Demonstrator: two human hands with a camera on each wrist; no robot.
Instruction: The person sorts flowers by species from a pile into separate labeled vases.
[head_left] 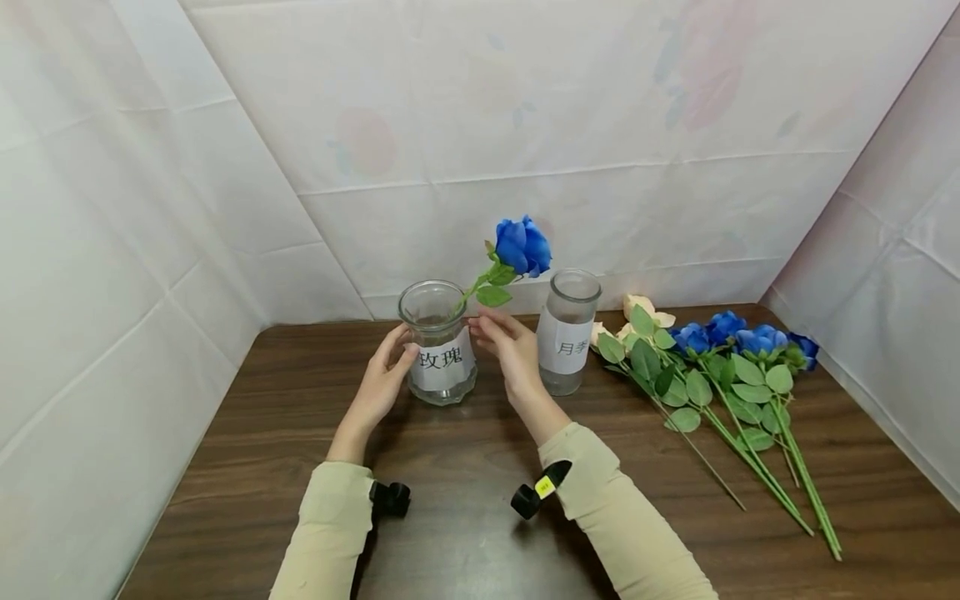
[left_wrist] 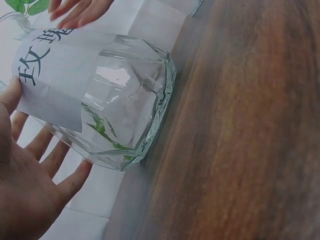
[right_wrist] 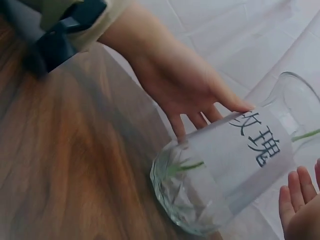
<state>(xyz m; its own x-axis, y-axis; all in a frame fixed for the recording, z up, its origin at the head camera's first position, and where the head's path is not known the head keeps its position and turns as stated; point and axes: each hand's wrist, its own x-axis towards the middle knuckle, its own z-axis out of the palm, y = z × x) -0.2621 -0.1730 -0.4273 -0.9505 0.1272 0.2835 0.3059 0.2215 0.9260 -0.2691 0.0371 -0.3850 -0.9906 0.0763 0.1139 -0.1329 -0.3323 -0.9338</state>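
A clear glass vase (head_left: 444,362) with a white paper label in dark characters stands upright on the table. One blue artificial rose (head_left: 522,247) leans to the right out of its mouth; the green stem end (left_wrist: 105,131) shows through the glass in the left wrist view. My left hand (head_left: 381,379) holds the vase's left side, thumb on the label's edge and fingers behind the glass. On the other side, my right hand (head_left: 513,350) is near the vase's neck with its fingers loosely extended. Whether those fingertips touch the glass I cannot tell.
A taller, narrower glass vase (head_left: 567,342) with another label stands to the right. Beyond it lie several blue roses (head_left: 761,340) and cream flowers (head_left: 637,307), long stems pointing toward the front. White cloth (head_left: 480,125) hangs behind the brown wooden table (head_left: 450,533).
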